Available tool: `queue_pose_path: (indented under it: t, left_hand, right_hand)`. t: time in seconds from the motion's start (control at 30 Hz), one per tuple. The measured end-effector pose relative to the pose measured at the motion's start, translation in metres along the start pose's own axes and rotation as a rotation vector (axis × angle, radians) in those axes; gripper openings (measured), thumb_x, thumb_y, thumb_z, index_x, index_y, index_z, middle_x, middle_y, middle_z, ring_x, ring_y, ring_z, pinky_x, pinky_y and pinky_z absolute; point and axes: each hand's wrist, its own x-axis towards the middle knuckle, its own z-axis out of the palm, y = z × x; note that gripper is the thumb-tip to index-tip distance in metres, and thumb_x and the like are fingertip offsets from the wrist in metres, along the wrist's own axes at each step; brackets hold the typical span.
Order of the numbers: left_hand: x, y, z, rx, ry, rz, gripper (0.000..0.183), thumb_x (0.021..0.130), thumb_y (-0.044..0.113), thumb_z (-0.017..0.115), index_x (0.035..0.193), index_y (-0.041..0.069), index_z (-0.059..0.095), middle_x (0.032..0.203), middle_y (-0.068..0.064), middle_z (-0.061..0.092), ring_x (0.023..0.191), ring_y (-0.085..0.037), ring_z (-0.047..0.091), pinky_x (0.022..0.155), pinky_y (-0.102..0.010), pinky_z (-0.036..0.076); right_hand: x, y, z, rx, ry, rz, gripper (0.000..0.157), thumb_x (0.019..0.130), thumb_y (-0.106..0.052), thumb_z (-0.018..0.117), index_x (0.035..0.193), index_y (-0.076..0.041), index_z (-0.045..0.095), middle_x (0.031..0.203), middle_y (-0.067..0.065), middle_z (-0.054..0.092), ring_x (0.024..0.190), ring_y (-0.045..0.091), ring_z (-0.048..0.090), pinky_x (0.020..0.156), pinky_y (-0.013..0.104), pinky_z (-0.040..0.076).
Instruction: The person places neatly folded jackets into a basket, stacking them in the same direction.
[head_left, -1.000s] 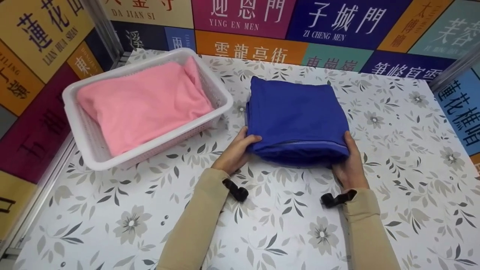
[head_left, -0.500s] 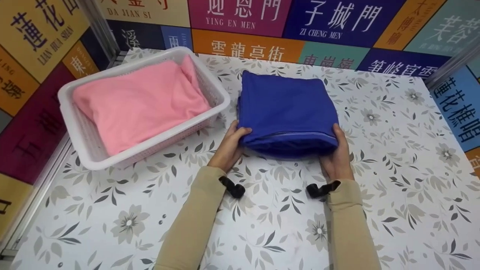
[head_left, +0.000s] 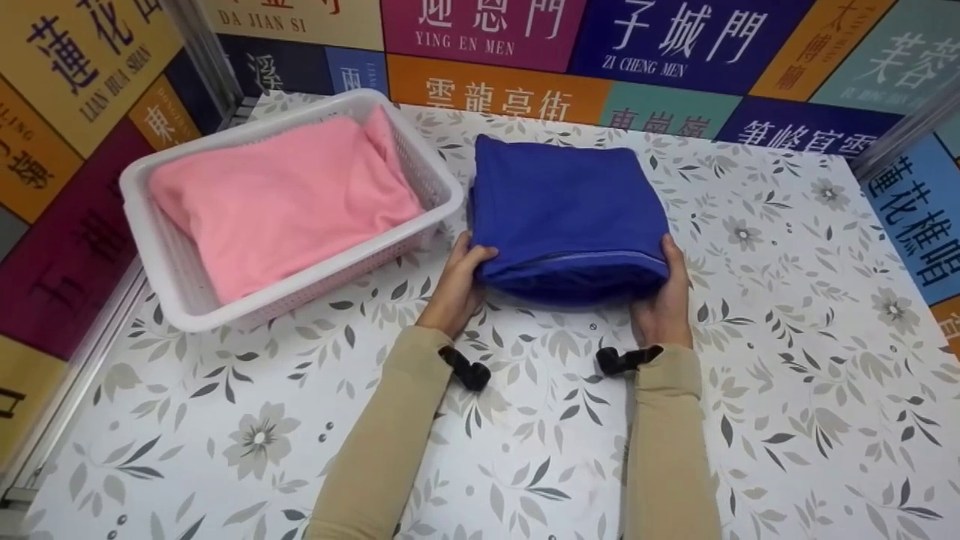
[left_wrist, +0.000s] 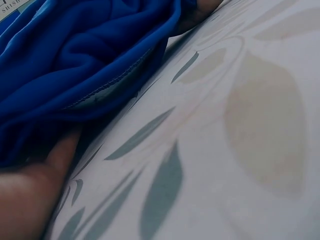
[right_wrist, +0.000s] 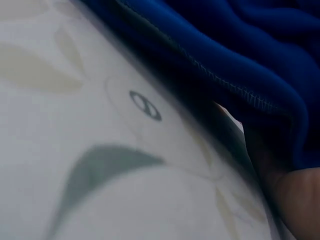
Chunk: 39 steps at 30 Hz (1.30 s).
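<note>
A folded blue garment (head_left: 566,202) with a stitched hem along its near edge is at the middle of the head view. My left hand (head_left: 454,289) grips its near left corner, thumb on top and fingers partly hidden beneath. At the near right corner my right hand (head_left: 666,300) holds it from the side and below, most of the fingers covered. Loose folds of the blue cloth (left_wrist: 100,65) fill the upper left of the left wrist view, with a finger reaching under the hem. In the right wrist view the hem (right_wrist: 240,90) hangs just over the tabletop, part of my hand beneath.
Left of the garment stands a white plastic basket (head_left: 442,199) with a folded pink cloth (head_left: 285,202) inside. The table (head_left: 540,420) has a leaf-and-flower cover. Panels with printed characters (head_left: 495,90) rise along the back and sides.
Both hands have shifted the blue garment left and a little away from me, nearer the basket. The right forearm has swung inward. The basket and pink cloth stay in place.
</note>
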Motion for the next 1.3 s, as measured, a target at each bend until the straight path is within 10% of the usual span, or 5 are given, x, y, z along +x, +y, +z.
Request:
queue_pose_path:
  t: [0.57, 1.3]
  left_hand:
    - [0.006, -0.003, -0.008, 0.038, 0.010, 0.047, 0.038, 0.076, 0.016, 0.057, 0.112, 0.014, 0.045, 0.113, -0.009, 0.051, 0.098, -0.024, 0.053, 0.083, -0.037, 0.044]
    - [0.020, -0.002, 0.000, 0.081, -0.084, 0.173, 0.037, 0.076, 0.015, 0.060, 0.109, 0.010, 0.044, 0.113, -0.010, 0.047, 0.100, -0.025, 0.050, 0.086, -0.037, 0.042]
  right_hand:
    - [0.002, 0.007, 0.005, -0.071, -0.012, -0.032, 0.051, 0.082, -0.025, 0.062, 0.129, -0.011, 0.047, 0.133, 0.007, 0.044, 0.120, 0.020, 0.041, 0.099, 0.031, 0.032]
    - [0.001, 0.000, 0.027, 0.351, 0.072, 0.023, 0.050, 0.077, -0.030, 0.063, 0.123, -0.013, 0.054, 0.126, 0.006, 0.051, 0.113, 0.025, 0.048, 0.096, 0.038, 0.035]
